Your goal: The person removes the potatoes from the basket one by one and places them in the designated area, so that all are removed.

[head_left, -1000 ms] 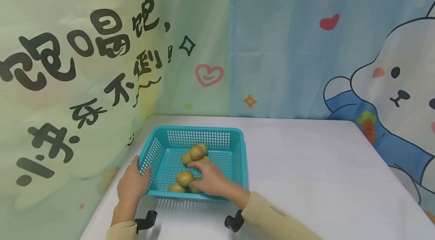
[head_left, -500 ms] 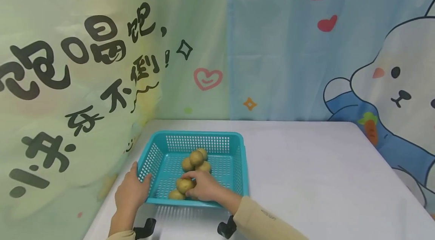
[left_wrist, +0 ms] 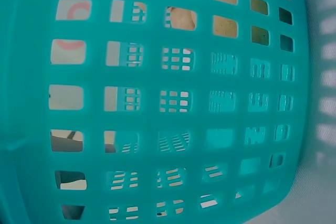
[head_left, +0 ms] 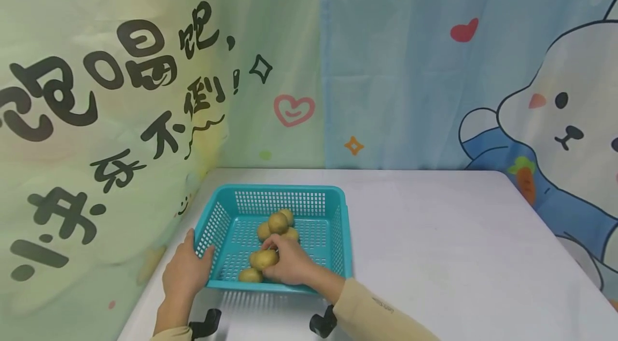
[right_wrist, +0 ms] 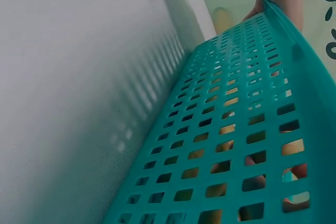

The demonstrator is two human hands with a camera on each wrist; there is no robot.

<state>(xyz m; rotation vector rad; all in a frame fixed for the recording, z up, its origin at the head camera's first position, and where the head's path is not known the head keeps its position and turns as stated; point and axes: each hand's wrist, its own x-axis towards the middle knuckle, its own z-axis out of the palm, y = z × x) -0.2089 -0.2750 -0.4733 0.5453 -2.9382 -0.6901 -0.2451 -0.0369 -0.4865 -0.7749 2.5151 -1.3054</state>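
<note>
In the head view a turquoise plastic basket (head_left: 340,255) with slotted walls stands on the white table. My left hand (head_left: 185,271) grips its left rim, thumb on the inner side. Reaching over the front rim, my right hand (head_left: 289,263) pinches a yellow-brown potato (head_left: 265,259). Under and beside that one lie other potatoes, one of them a front potato (head_left: 250,275). Farther back in the basket several more are heaped, with a top potato (head_left: 278,222) over the rest. Basket walls fill both wrist views; the right wrist view shows potatoes only through the holes.
The white tabletop (head_left: 434,255) extends to the right of the basket. A printed curtain (head_left: 386,62) hangs behind the table and along its left side. Black wrist-worn pieces, such as the left mount (head_left: 206,324), show below the basket's front.
The right hand has come left from the potato at the front right to the upper front one, which has shifted slightly right in its fingers. The left hand stays on the rim; the head view tilted slightly.
</note>
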